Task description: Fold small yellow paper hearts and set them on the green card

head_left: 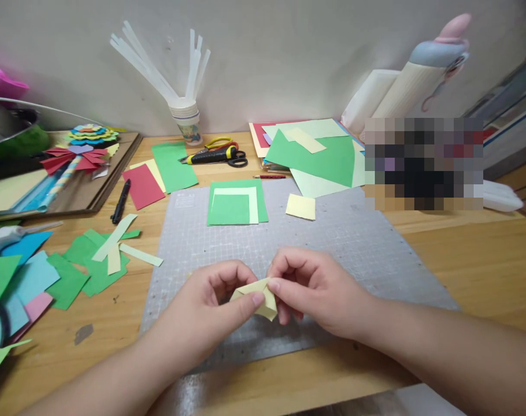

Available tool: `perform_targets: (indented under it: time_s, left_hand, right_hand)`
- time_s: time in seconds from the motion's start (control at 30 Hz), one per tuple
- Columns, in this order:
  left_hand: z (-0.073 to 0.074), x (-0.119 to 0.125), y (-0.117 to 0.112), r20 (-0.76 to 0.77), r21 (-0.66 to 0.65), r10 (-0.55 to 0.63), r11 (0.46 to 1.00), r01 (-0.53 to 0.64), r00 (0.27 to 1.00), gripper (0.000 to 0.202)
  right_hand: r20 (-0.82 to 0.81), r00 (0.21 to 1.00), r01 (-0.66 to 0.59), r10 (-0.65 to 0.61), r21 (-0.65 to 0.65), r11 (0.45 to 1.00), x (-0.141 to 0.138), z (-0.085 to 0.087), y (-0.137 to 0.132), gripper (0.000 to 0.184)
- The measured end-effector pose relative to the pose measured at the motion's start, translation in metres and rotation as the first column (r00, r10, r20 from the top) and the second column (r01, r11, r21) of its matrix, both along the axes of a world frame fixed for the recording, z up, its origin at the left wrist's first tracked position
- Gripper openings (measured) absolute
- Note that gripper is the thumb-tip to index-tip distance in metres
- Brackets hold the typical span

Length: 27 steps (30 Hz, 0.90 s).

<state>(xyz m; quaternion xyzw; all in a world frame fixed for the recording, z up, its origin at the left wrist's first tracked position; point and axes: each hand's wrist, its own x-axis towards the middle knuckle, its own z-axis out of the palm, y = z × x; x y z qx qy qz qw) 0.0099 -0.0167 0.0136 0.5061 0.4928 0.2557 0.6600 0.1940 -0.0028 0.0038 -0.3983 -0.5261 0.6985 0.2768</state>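
Both my hands meet over the near part of the grey cutting mat (332,248). Between them is a small folded piece of pale yellow paper (263,300). My left hand (211,303) pinches its left side with thumb and fingers closed. My right hand (310,292) pinches its right side, fingers curled in. The paper is lifted slightly above the mat. Farther back on the mat lie green paper squares (236,202) stacked together and a small pale yellow square (300,206).
Scissors (219,155) and a pen (269,176) lie behind the mat. Green and pale sheets (328,159) are piled at back right. Green, blue and pink scraps (72,277) cover the left. A black marker (121,201), red sheet (142,186) and cup of strips (187,118) stand nearby.
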Motion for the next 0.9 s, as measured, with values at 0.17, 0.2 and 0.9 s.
perform_targets:
  time_s: [0.17, 0.2, 0.9]
  left_hand:
    - [0.0032, 0.0010, 0.0004, -0.034, -0.020, 0.016, 1.000, -0.017, 0.999, 0.016]
    - [0.0043, 0.0012, 0.0009, -0.017, -0.035, 0.023, 0.999, -0.024, 1.000, 0.017]
    - [0.0064, 0.0034, 0.0021, 0.079, -0.097, 0.035, 0.995, -0.027, 0.996, 0.021]
  right_hand:
    - [-0.038, 0.999, -0.021, 0.019, -0.067, 0.998, 0.0006, -0.0006, 0.0007, 0.021]
    - [-0.051, 0.998, -0.039, 0.035, -0.080, 0.996, 0.0005, -0.0007, 0.0010, 0.021]
    - [-0.076, 0.990, -0.123, 0.117, -0.086, 0.989, 0.0015, -0.0013, 0.0017, 0.017]
